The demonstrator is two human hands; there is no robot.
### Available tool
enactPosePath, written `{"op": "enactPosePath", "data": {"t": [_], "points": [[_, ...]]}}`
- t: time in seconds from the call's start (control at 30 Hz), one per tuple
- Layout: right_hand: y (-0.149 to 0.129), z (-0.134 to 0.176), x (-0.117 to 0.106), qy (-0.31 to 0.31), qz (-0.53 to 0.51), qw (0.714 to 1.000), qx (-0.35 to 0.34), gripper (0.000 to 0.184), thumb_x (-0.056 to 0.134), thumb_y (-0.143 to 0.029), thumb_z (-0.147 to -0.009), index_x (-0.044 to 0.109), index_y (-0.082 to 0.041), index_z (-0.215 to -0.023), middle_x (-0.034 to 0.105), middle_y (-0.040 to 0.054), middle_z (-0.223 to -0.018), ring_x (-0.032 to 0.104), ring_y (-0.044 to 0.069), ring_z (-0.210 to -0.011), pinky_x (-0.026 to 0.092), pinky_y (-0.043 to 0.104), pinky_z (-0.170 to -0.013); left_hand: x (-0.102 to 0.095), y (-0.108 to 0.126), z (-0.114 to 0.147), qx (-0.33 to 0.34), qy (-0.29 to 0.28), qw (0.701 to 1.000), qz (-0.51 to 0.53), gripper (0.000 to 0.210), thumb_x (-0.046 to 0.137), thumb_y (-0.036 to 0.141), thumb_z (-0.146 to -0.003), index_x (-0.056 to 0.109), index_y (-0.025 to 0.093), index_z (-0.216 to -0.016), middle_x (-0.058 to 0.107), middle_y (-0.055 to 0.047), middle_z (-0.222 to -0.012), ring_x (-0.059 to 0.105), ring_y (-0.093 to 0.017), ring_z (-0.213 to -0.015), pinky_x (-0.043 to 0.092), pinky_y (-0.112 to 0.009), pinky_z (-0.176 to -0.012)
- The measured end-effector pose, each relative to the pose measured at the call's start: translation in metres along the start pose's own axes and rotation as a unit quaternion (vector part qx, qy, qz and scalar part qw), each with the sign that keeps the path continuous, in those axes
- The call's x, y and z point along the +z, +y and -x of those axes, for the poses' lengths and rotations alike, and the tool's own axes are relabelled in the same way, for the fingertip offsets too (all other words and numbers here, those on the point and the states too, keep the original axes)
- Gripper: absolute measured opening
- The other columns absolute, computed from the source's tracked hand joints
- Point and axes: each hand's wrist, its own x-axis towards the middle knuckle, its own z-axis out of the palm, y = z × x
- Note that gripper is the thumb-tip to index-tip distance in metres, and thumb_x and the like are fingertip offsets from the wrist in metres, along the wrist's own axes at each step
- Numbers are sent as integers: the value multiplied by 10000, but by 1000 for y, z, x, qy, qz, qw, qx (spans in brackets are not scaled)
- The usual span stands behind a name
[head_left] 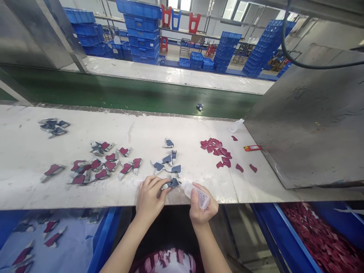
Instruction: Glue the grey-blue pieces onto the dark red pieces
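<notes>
My left hand (pixel 151 194) pinches a small dark blue and white plastic part (pixel 173 183) near the table's front edge. In my right hand (pixel 202 207) is a translucent squeeze bottle (pixel 199 195), its nozzle pointing left at the part's right end; whether the tip touches cannot be made out. Just beyond my hands lie several similar blue and white parts (pixel 167 159). A spread of parts with dark red tops (pixel 102 174) is on the left. Toward the right, loose dark red pieces (pixel 218 148) lie in a scattered heap.
Behind the white table (pixel 148 131) runs a green conveyor belt (pixel 142 98) with one part (pixel 200 107) on it. A metal panel (pixel 315 125) borders the right side. Blue bins of parts (pixel 105 239) and red pieces (pixel 318 235) sit below the front edge. A small red-and-yellow packet (pixel 251 148) lies right.
</notes>
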Motion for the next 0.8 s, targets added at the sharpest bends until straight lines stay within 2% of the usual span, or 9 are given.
{"op": "enactPosePath", "data": {"t": [0.23, 0.43, 0.67, 0.8], "points": [[0, 2, -1, 28, -32, 999, 33, 125, 614, -238, -881, 713, -164, -901, 737, 92, -768, 716, 253, -672, 577, 376, -602, 1, 2, 0, -8, 1, 1000, 6, 167, 640, 259, -894, 714, 268, -1043, 745, -25, -947, 583, -251, -985, 417, -397, -831], [-6, -4, 4, 67, -76, 993, 56, 145, 617, -261, -878, 710, -161, -829, 697, 64, -687, 678, 220, -601, 534, 334, -546, 1, 3, -1, -23, -7, 1000, 18, 175, 650, 249, -885, 714, 272, -1046, 741, -24, -952, 581, -253, -993, 425, -399, -834], [-2, 0, 5, 46, -87, 994, 43, 125, 636, -248, -858, 733, -170, -865, 728, 62, -740, 699, 229, -650, 551, 339, -604, 0, 3, -1, -28, -14, 999, 30, 168, 644, 244, -886, 707, 259, -1041, 741, -24, -950, 574, -253, -1006, 428, -400, -836], [0, 1, 6, -1, -92, 996, 17, 122, 646, -229, -846, 733, -176, -913, 731, 54, -757, 701, 222, -653, 554, 325, -590, -1, 4, -2, -37, -22, 998, 36, 178, 663, 223, -870, 702, 264, -1039, 745, -11, -958, 577, -245, -1008, 433, -398, -835]]}}
